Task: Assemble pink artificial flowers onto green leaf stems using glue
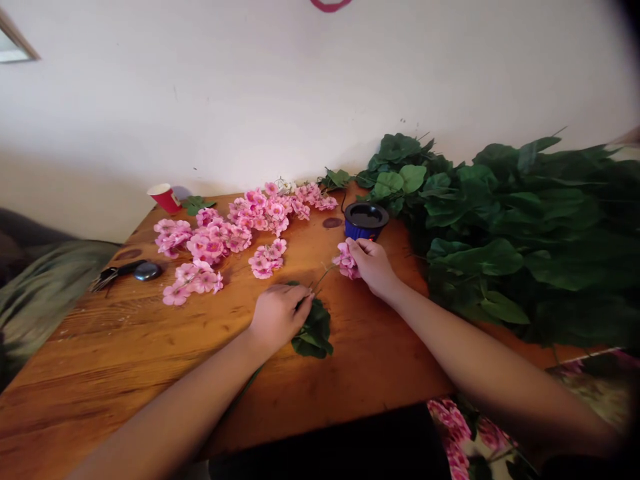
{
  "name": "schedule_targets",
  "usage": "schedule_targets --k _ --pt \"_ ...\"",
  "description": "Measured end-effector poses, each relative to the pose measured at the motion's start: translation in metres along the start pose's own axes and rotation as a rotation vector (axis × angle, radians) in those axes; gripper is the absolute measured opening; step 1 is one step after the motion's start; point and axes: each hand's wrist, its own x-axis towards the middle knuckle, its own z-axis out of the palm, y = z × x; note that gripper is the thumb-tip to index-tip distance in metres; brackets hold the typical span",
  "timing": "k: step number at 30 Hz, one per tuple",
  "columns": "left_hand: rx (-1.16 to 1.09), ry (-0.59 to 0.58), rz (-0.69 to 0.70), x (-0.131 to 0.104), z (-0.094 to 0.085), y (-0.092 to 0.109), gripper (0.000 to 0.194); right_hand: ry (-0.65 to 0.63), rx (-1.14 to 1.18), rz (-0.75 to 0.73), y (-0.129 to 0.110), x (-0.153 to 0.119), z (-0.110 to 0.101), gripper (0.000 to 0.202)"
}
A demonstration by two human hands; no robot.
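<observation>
My left hand (283,315) is closed around a thin green stem (325,275), with dark green artificial leaves (314,332) hanging just below and beside the fingers. To the right, my right hand (373,265) pinches a small pink artificial flower cluster (347,261) at the upper end of that stem. The fingers partly cover the blossoms. Right behind this hand stands a blue pot with a black rim (366,217), dark inside. A single pink flower cluster (267,259) lies on the table to the left of the stem.
More pink flower clusters (220,240) spread over the wooden table (125,353). A red paper cup (165,198) stands at the back left, near a black corded object (147,270). Large green leaves (500,220) are heaped on the right. More pink flowers (453,427) lie below the table edge.
</observation>
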Motion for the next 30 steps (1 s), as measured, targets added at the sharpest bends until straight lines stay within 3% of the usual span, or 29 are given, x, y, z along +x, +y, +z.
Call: schedule_targets --k 4,7,13,18,20,26,30 --pt "-0.016 0.032 0.014 0.000 -0.001 -0.001 0.023 0.031 -0.073 0.017 -0.005 -0.003 0.001 0.057" --pt "-0.033 0.036 0.040 0.001 -0.001 -0.001 0.022 -0.019 -0.082 0.020 -0.011 -0.004 -0.001 0.053" --pt "-0.042 0.029 0.040 0.000 -0.001 -0.002 0.020 -0.242 -0.077 0.090 -0.011 -0.002 -0.008 0.048" --pt "-0.031 -0.002 0.045 0.000 -0.002 -0.002 0.023 -0.537 -0.305 0.224 -0.014 -0.005 -0.016 0.042" --pt "-0.023 -0.014 0.053 0.001 -0.003 -0.002 0.024 -0.595 -0.354 0.277 -0.016 -0.006 -0.018 0.043" --pt "-0.008 -0.037 0.080 0.001 -0.004 -0.002 0.027 -0.648 -0.264 0.322 -0.017 -0.005 -0.022 0.043" --pt "0.009 -0.058 0.092 0.001 -0.003 -0.004 0.027 -0.552 -0.276 0.229 -0.016 -0.003 -0.024 0.039"
